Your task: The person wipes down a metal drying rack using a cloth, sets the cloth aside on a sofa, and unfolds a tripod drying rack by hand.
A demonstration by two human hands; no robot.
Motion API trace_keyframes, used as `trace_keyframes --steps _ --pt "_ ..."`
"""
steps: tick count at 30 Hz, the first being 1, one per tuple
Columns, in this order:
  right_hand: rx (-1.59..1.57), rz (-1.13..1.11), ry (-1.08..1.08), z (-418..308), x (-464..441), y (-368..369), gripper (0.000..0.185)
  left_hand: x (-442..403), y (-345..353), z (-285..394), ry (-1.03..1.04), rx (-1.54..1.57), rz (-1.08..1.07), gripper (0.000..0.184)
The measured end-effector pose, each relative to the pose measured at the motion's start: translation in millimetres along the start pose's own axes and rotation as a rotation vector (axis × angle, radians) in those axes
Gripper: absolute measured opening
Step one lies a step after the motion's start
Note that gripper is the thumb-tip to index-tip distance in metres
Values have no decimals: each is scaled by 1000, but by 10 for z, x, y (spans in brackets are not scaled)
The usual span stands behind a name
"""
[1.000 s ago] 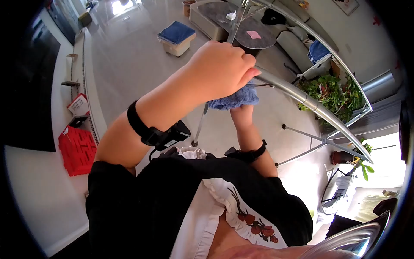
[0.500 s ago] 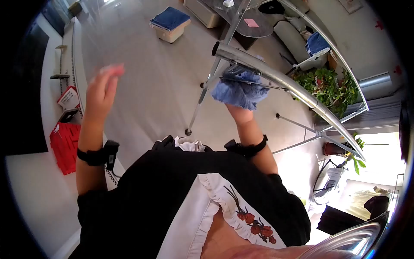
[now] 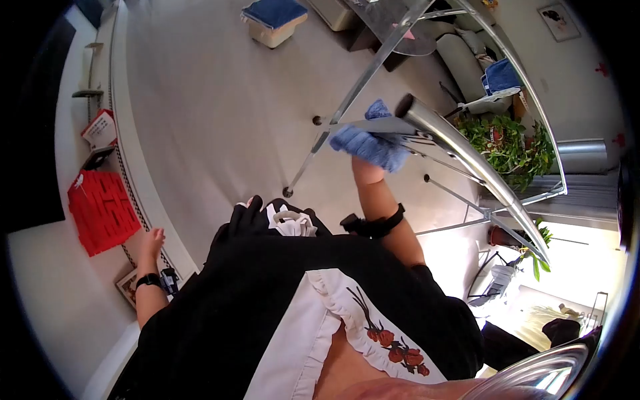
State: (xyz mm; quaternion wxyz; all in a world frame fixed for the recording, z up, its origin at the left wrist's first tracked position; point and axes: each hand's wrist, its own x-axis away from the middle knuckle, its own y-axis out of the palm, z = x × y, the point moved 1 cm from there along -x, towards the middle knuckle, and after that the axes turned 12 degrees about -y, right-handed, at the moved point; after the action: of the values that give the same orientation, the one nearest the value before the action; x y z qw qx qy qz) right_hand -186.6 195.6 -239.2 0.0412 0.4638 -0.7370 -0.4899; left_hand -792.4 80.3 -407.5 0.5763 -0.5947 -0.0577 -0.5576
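Observation:
A fluffy blue cloth (image 3: 370, 147) covers my right hand (image 3: 367, 172), whose fingers are hidden in it; only the wrist side shows. This cloth is wrapped about a flat metal bar of the drying rack (image 3: 460, 143), close to the open end of its thick tube. My left hand (image 3: 152, 243) hangs low at the left, near the wall and the red paper decoration (image 3: 103, 213). Its fingers are loosely bent and hold nothing that I can see. Black straps sit on both of my forearms.
Thin rack legs (image 3: 313, 150) with black feet stand on the pale floor. Behind the rack are a leafy plant (image 3: 507, 147) and a sofa (image 3: 460, 63). A stool with a blue top (image 3: 273, 13) stands farther off, near a dark table (image 3: 380, 17).
My left hand has dropped from its raised place down to the lower left. The blue cloth stays at the rack with my right hand, its shape now more wrapped. The view has shifted slightly.

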Motion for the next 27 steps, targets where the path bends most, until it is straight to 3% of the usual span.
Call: trace_keyframes --steps 2,3,5,8,9,10,12,13,14,18,19,21,23,25,27 --pt "-36 -64 -1 29 -68 -104 16 -78 -48 -259 -199 -9 -76 37" --pt "-78 -103 4 31 -88 -91 15 -180 -43 -476 -159 -103 -104 35" --pt "-261 -214 33 -60 -150 375 10 -227 87 -820 -136 147 -159 33" --pt "429 -107 -167 -56 -31 295 11 65 -64 -1038 -218 294 -174 31" --pt "550 -122 -195 -77 -18 358 11 -58 -66 -1412 -258 365 -208 31" --pt "568 -163 -218 -62 -13 399 9 -277 -85 -1797 -297 433 -243 32" --pt "603 -194 -251 -33 -12 412 8 16 -342 -1596 -359 129 -200 31" --pt "623 -187 -255 9 10 375 8 -40 -343 -1745 -493 97 -161 31" --pt "642 -181 -260 47 22 332 8 349 -615 -1154 -355 -61 -195 31" --pt "989 -84 -206 132 67 202 11 -324 -693 -1447 -270 286 -173 33" --pt "896 -79 -182 145 68 132 12 -509 -698 -1393 -264 363 -182 34" --pt "708 -66 -142 208 60 -63 14 -749 -736 -643 -149 47 -129 35" --pt "759 -36 -118 227 98 -345 22 -1010 -622 247 211 -280 -31 35" --pt "726 -16 -108 266 75 -410 22 -657 -567 1614 438 -314 -45 29" --pt "613 -16 -109 267 95 -280 15 -608 -496 2625 821 -438 -50 26"
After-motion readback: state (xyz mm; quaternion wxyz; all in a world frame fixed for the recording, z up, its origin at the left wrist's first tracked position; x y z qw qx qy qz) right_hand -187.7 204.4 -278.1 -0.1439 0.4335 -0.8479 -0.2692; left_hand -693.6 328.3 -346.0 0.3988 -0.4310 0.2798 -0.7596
